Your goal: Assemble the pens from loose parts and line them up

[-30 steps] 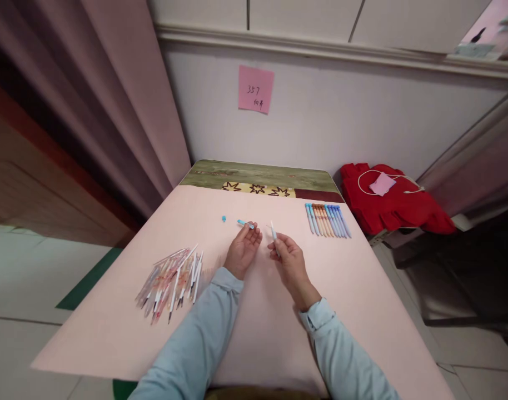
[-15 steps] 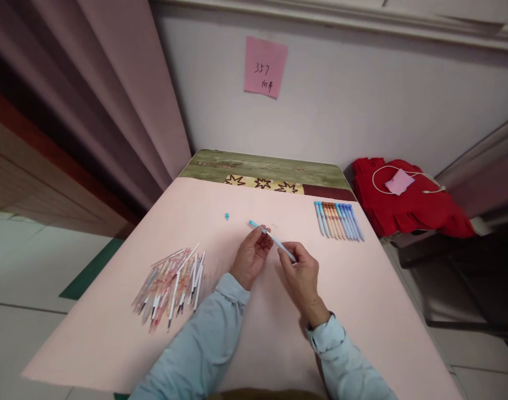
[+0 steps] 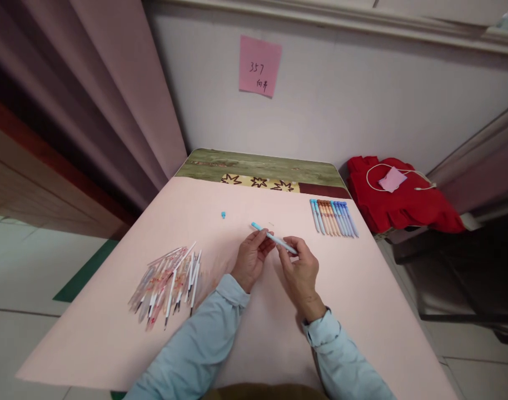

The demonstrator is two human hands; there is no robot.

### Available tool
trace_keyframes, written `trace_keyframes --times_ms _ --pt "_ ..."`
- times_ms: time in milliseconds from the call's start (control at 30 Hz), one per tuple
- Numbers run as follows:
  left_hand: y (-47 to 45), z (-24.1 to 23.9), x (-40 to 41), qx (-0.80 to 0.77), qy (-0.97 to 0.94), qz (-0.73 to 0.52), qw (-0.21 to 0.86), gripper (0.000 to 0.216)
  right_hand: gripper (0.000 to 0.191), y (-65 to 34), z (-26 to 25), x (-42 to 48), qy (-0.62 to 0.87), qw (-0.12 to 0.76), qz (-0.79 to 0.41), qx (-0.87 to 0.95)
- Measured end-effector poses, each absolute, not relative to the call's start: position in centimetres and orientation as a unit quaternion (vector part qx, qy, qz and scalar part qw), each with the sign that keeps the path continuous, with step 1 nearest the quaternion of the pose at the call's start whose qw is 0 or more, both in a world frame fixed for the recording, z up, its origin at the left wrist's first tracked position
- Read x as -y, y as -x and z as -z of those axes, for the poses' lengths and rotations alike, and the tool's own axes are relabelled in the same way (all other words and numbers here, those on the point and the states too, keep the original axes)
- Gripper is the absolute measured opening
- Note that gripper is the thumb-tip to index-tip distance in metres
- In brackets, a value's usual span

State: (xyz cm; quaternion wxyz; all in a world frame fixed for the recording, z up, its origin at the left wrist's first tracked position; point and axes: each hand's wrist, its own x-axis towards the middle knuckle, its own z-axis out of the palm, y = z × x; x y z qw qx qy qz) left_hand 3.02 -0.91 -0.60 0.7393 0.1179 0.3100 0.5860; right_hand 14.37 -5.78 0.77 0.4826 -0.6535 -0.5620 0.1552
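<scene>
Between my two hands is a light blue pen (image 3: 275, 239), tilted down to the right. My left hand (image 3: 253, 256) pinches its bright blue upper part, and my right hand (image 3: 299, 266) grips the pale lower barrel. The two parts meet in one line, though fingers partly hide the joint. A small blue cap (image 3: 223, 214) stands on the table to the left, beyond my left hand. Just past the pen lies a tiny thin piece (image 3: 271, 224), too small to name.
A loose pile of pen refills and clear pen parts (image 3: 166, 283) lies on the left. Several blue and brown-topped pens (image 3: 334, 218) form a row at the back right. Pink covering (image 3: 354, 311) lies over the table. Beyond its right edge are a red cloth (image 3: 408, 205) and white cable (image 3: 371, 186).
The two pen parts have come together; the white refill visible between them before is now covered. My right hand has moved slightly up. The view has shifted a little.
</scene>
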Motion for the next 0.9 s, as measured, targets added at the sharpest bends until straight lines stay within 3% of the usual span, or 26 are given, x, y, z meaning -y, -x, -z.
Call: trace_keyframes --times_ms 200,600,900 --pt "-3.17 0.53 1.12 -0.306 -0.120 -0.585 0.741 0.021 0.017 -14.16 -0.22 5.82 0.652 0.505 -0.133 0.550" --pt "-3.21 0.69 1.39 -0.307 -0.147 -0.572 0.746 0.021 0.046 -15.04 -0.31 5.83 0.692 0.425 -0.168 0.559" --pt "-3.16 0.44 1.27 -0.316 -0.149 -0.581 0.735 0.020 0.027 -14.72 -0.54 5.99 0.681 0.437 -0.178 0.560"
